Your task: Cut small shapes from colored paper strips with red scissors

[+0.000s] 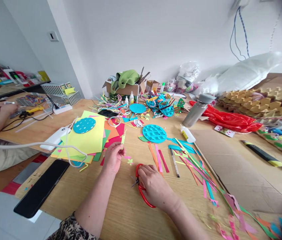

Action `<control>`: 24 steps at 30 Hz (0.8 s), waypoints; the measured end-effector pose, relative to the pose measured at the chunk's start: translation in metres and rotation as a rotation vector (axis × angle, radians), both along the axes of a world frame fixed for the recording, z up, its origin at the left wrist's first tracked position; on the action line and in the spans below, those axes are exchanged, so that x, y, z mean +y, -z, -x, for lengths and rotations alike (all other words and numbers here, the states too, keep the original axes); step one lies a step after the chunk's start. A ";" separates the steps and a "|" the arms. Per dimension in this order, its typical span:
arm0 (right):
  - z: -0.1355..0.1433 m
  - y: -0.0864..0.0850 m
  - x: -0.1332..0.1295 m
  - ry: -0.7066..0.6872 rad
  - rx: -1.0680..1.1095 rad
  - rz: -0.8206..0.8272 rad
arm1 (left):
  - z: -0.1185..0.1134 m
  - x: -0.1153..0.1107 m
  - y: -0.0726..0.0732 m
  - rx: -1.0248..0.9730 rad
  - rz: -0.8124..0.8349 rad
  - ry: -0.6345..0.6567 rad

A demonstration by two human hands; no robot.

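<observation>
My left hand [113, 158] pinches a pale green paper strip [123, 138] between thumb and fingers, near the red paper [115, 136]. My right hand [156, 186] is closed around the red-handled scissors [137, 181], low over the counter [128, 213]; their blades are apart from the strip. At the back I see an open cardboard box [128, 90] with green cloth [126, 79] bulging over its rim. To its right, clear plastic bags [189, 71] hold multicoloured bits too small for me to identify. A steel bottle [196, 113] stands capped, contents hidden; near it lies a white bottle [188, 134] with a yellow label.
</observation>
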State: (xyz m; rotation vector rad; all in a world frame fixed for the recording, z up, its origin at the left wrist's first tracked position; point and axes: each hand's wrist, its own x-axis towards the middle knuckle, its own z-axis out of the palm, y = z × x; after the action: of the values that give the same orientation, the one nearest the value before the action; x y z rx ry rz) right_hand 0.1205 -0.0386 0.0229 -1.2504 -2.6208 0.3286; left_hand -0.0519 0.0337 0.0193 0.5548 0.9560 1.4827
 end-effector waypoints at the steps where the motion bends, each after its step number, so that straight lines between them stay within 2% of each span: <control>1: 0.002 0.003 0.001 -0.007 -0.015 0.001 | 0.000 0.000 0.000 -0.002 -0.003 0.001; 8: 0.012 0.013 0.002 -0.032 -0.040 -0.002 | -0.001 0.000 0.004 -0.019 -0.043 0.025; 17: 0.008 0.006 -0.003 -0.035 0.006 -0.005 | -0.002 -0.001 0.003 -0.005 -0.022 0.034; 24: 0.014 0.014 0.002 -0.015 -0.022 -0.061 | -0.002 -0.001 0.004 0.002 -0.031 0.043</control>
State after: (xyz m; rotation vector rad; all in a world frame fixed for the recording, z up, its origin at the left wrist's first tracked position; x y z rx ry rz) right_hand 0.1062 -0.0365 0.0088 -1.2229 -2.6384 0.2369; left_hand -0.0503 0.0329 0.0153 0.5952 0.9188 1.4609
